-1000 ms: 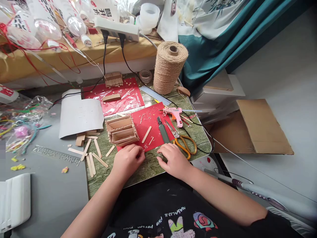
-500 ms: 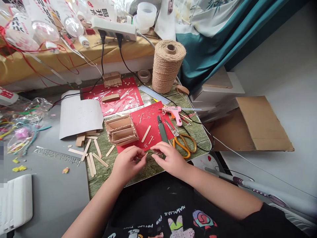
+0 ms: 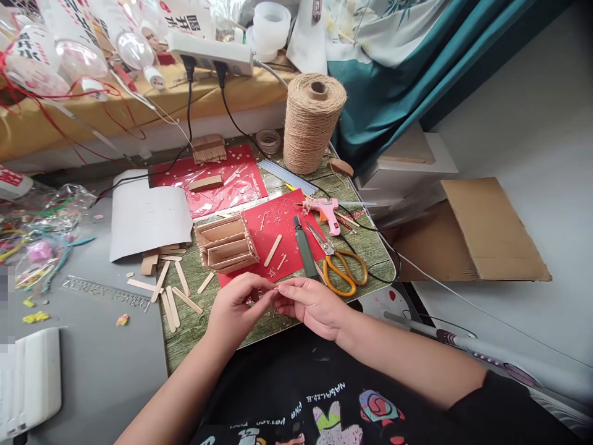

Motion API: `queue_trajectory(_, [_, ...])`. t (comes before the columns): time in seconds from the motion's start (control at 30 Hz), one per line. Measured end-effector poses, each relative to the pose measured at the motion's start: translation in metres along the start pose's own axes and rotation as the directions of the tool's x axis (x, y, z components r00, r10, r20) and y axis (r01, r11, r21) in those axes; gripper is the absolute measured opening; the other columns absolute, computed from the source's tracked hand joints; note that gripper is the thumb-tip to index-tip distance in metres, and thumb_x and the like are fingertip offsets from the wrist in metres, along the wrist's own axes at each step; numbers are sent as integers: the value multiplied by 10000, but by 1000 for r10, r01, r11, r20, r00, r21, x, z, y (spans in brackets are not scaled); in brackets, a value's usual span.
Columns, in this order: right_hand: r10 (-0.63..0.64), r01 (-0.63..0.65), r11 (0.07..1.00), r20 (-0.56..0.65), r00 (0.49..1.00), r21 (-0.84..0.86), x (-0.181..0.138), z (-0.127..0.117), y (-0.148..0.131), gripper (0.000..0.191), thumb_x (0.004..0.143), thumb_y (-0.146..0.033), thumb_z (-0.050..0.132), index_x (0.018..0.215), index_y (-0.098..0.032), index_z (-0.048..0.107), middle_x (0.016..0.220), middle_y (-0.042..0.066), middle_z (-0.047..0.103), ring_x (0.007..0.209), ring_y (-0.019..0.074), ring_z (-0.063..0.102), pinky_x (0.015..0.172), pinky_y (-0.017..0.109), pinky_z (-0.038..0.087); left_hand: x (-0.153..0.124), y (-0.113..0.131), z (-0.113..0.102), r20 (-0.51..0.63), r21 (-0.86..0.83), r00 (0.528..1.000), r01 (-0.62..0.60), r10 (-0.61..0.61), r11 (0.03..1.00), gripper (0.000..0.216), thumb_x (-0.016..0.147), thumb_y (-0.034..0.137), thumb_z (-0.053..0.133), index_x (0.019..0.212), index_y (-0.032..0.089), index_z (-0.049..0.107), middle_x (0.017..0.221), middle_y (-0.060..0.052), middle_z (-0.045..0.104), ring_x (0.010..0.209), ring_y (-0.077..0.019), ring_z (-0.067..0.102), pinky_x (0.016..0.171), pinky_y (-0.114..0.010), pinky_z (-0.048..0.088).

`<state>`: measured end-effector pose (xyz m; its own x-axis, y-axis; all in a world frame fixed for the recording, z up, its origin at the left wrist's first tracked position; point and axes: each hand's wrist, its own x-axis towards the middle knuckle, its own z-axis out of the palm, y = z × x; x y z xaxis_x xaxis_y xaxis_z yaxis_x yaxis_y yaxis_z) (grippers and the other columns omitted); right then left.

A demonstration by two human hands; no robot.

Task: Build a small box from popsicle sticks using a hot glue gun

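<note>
At the table's front edge my left hand [image 3: 238,309] and my right hand [image 3: 315,306] meet, fingertips touching. Both are closed in a pinch, and whatever lies between the fingers is too small and covered to name. Just beyond my left hand stands a small box of cardboard and craft sticks [image 3: 227,243], divided inside. A red sheet [image 3: 287,216] lies under part of it, bearing a loose craft stick [image 3: 273,250] and shavings. Close to my right hand are a dark green utility knife [image 3: 304,246] and scissors with orange handles [image 3: 340,262].
A pink glue gun [image 3: 327,213] lies behind the scissors, its black cord running along the right edge. A tall twine spool [image 3: 312,123] stands at the back. Several craft sticks [image 3: 171,306] are scattered left, near a white paper [image 3: 151,213] and a clear ruler [image 3: 109,293].
My right hand has moved left and turned, so its fingertips now meet those of my left hand. Before, a small gap lay between them, with a tiny pale piece at my left fingertips.
</note>
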<state>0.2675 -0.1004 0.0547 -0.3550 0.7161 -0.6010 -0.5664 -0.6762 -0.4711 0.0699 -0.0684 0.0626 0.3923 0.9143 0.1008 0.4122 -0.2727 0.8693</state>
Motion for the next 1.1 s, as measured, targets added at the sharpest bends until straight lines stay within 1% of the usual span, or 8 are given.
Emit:
queue_trajectory(0.13, [30,-31,986,8,1000,162,3,4,5,335,733,-373,996,939,-168,827,890,22,800,805,121,720,800,252,562,-2,-7,-2,-61,131,984,-161,170,978,81,989,258,734,1056,246,776,922,-41,759,791,-149,695,669,-264,565])
queue_trajectory(0.27, [50,-54,977,28,998,208,4,4,8,292,789,-358,966,968,-178,821,916,13,790,831,115,702,817,246,546,-3,-11,-7,-3,353,924,-357,382,865,278,965,178,734,1225,276,736,977,-45,776,811,-173,707,747,-318,577])
queue_trajectory(0.47, [36,-44,975,42,998,218,6,0,17,275,818,-367,946,955,-176,805,909,2,764,833,106,663,843,257,500,-2,-14,-6,56,442,887,-433,458,785,277,928,165,773,1179,230,675,959,-52,767,784,-172,690,729,-315,556])
queue_trajectory(0.6, [18,-22,993,38,999,118,6,-1,17,326,800,-409,952,922,-148,799,881,18,757,834,118,659,864,281,484,-1,-19,-6,93,495,841,-504,533,708,248,898,176,804,1102,211,668,908,-41,762,719,-169,649,691,-323,530])
queue_trajectory(0.7, [49,-50,999,68,996,15,5,-1,13,355,778,-415,962,920,-130,805,874,38,767,821,124,667,866,290,480,-1,-21,-6,91,490,804,-549,587,677,249,892,185,812,1097,198,672,872,-36,755,692,-163,633,667,-319,519])
queue_trajectory(0.87, [86,-88,996,54,995,25,4,0,8,400,666,-382,1027,905,-143,814,853,19,764,802,116,678,871,289,486,-2,-21,-6,56,401,811,-553,582,731,291,878,131,804,1135,176,674,905,-53,755,713,-165,618,679,-321,518])
queue_trajectory(1.0, [134,-134,991,41,990,2,5,1,5,441,574,-351,1068,865,-146,809,819,1,751,768,106,665,849,284,484,-1,-21,-10,114,276,819,-569,562,775,325,882,97,782,1178,167,668,942,-70,752,767,-176,628,702,-324,516])
queue_trajectory(1.1, [95,-94,994,28,995,-54,8,1,5,428,557,-326,1071,845,-147,809,794,-10,741,753,93,642,824,265,470,1,-24,-14,143,229,819,-573,555,787,329,894,65,762,1195,163,675,952,-75,752,786,-177,618,715,-323,513])
